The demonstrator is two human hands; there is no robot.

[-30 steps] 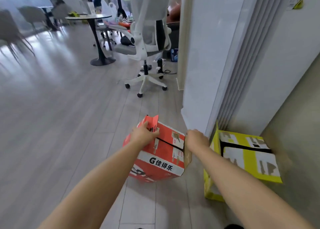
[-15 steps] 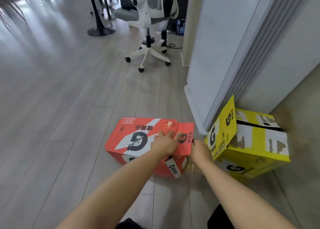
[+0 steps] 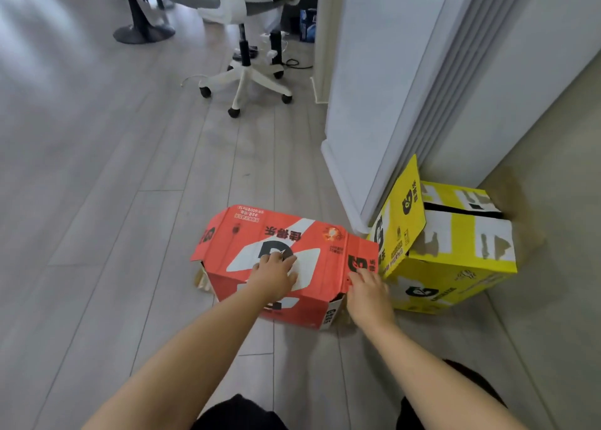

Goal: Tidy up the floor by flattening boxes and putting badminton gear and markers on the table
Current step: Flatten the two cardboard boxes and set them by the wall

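While the red box (image 3: 283, 254) lies on the floor with its broad printed face up, it is only part-collapsed and still has height under the left hand (image 3: 276, 275), whose fingers (image 3: 286, 260) rest flat and loosely together on top. Just right of them, the right hand (image 3: 369, 294) has its fingers curled at the box's open end; I cannot tell if they pinch the flap. Beyond those fingertips the yellow box (image 3: 455, 260) stands unflattened. No badminton gear or markers show, so most remains.

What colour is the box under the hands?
Red-orange box with white and black print, seen from the head view.
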